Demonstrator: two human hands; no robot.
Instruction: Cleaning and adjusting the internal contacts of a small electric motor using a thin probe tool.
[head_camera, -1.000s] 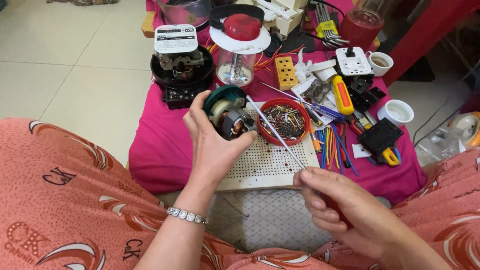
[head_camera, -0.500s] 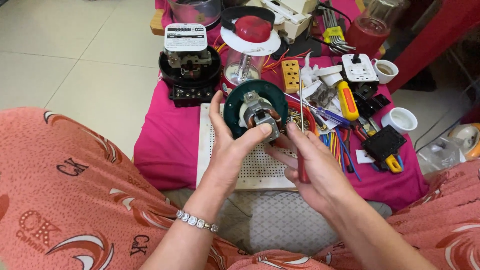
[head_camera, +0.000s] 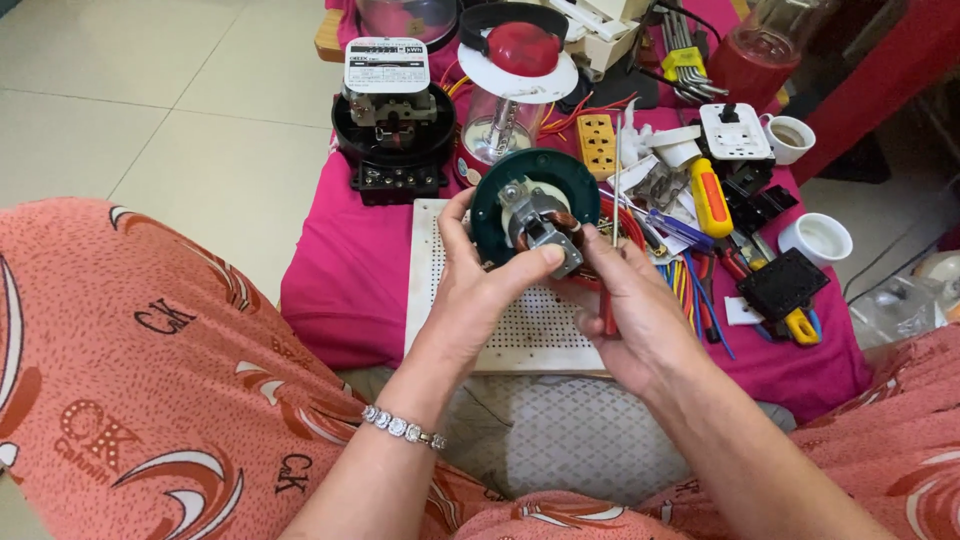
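Observation:
My left hand (head_camera: 480, 290) grips a small electric motor (head_camera: 536, 218) with a round dark green housing, copper windings and a metal bracket, holding it up over a white perforated board (head_camera: 510, 330). My right hand (head_camera: 630, 300) sits right beside the motor, its fingers touching the motor's right edge. That hand also holds a thin red-handled screwdriver (head_camera: 613, 215), its metal shaft pointing straight up. A beaded bracelet circles my left wrist.
A pink cloth (head_camera: 340, 290) covers the low table. On it stand a black electricity meter (head_camera: 392, 120), a glass jar with a red lid (head_camera: 515, 85), a yellow socket (head_camera: 598, 145), a yellow-handled screwdriver (head_camera: 710, 195), coloured wires and two white cups (head_camera: 815, 238). Tiled floor lies to the left.
My left hand lifted the motor off the red bowl and turned it to face me. My right hand rose from the near edge with the screwdriver and closed in beside it.

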